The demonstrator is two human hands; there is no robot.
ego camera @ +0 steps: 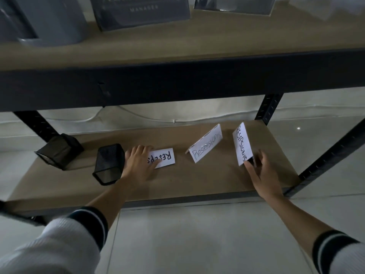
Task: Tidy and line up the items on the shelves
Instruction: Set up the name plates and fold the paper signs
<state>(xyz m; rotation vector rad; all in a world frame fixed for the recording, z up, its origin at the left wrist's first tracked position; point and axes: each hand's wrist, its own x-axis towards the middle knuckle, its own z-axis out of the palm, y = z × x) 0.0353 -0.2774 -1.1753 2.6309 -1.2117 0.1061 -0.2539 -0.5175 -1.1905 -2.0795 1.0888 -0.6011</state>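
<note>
The paper name cards and the mesh pen holders all lie on the lower shelf [207, 178], a brown board in a black metal frame. At the far left, one black mesh pen holder [59, 151] lies on its side with the open mouth toward the front left. Just beside it to the right, a second mesh pen holder [109, 164] also lies tipped over, its mouth toward the front edge of the shelf. The left hand [138, 161] touches the right wall of this second holder and rests with spread fingers flat on the left part of a white card [164, 157]. This card lies flat, and its handwritten letters read upside down from this view; the hand covers part of the word. Near it to the right, a folded tent card [205, 146] with the word "Resepsionis" stands turned at an angle. Further right, a third folded card [242, 143] stands almost crosswise to the shelf edge. The right hand [260, 171] pinches the near lower corner of this third card between thumb and fingers. Both forearms come out of white sleeves with dark striped cuffs. On the upper shelf [177, 50], a grey bin [55, 18] stands at the left, and a dark sign [142, 10] with the word "MANAGER" stands to its right.
</note>
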